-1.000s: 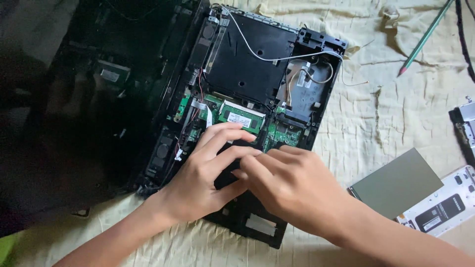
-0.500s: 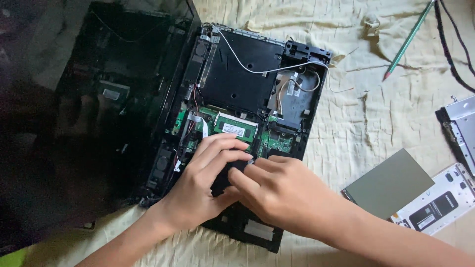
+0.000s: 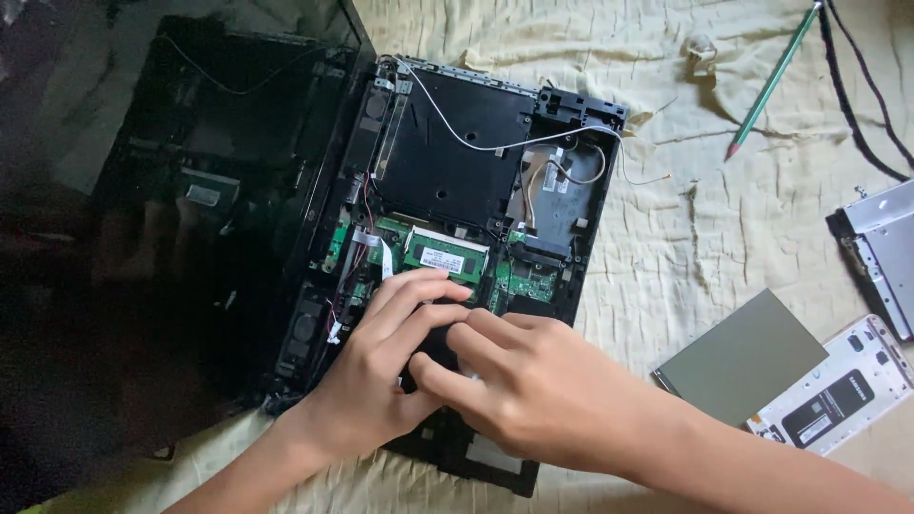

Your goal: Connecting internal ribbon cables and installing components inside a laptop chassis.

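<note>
Opened laptop base (image 3: 457,162): black shell, green circuit boards exposed, white wire loose.

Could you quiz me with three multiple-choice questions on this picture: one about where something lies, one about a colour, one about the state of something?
1. Where does the pencil lie?
A. on the cloth, upper right of the laptop base
B. inside the laptop base
C. under the hands

2. What colour is the memory module?
A. red
B. green
C. blue

3. How is the laptop base?
A. closed up
B. wrapped in cloth
C. opened, its boards and wires bare

Answers: 1 A, it rests on the cream cloth at upper right. 2 B, the board just above the left hand and right hand is green. 3 C, circuit boards and a white wire show.
</note>
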